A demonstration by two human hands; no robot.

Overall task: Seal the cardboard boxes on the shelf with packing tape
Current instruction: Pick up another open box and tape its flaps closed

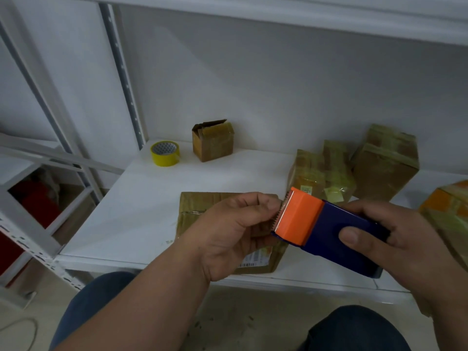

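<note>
Two hands meet at the tape dispenser (326,229), which I hold above the front edge of the shelf (141,203). My right hand (395,252) grips the blue body, thumb pressed flat on its upper face, the other fingers wrapped beneath. My left hand (235,231) has its fingers curled, the fingertips pinched together right at the toothed blade; whether they hold the tape end I cannot tell.

The shelf is white metal with a white wall behind. A flat box (202,211) lies directly under my left hand. A yellow tape roll (165,153) and a small box (212,140) with a raised flap stand near the back. Several taped boxes (354,168) crowd the right side.

The dispenser's long axis runs from lower right to upper left, orange blade end pointing left toward my left hand.
</note>
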